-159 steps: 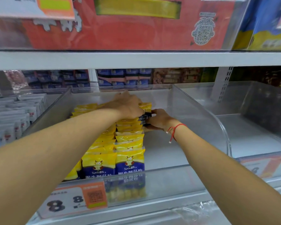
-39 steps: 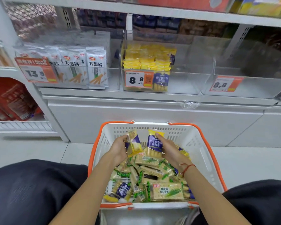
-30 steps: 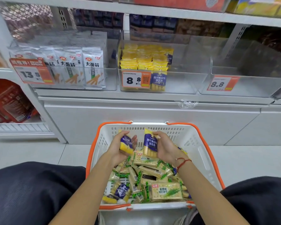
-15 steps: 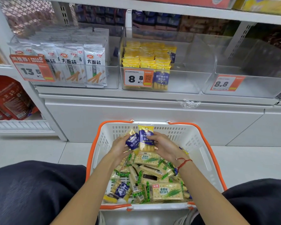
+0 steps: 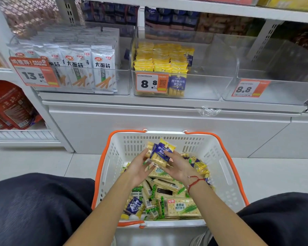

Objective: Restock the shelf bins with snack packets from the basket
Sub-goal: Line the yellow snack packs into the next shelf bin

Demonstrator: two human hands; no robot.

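fingers of both hands [image 5: 137,170] [image 5: 179,168] pinch stacked yellow-blue packets [image 5: 161,154], hiding their lower edges above the basket [image 5: 226,167].

Pale tiled floor [image 5: 34,162], white shelving base panel [image 5: 167,128], red packets lower left [image 5: 9,105]

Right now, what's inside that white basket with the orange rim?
The basket holds a loose heap of green-printed cracker packets and a few blue-and-yellow snack packets. Lower layers and the basket floor are covered by the pile and the forearms.
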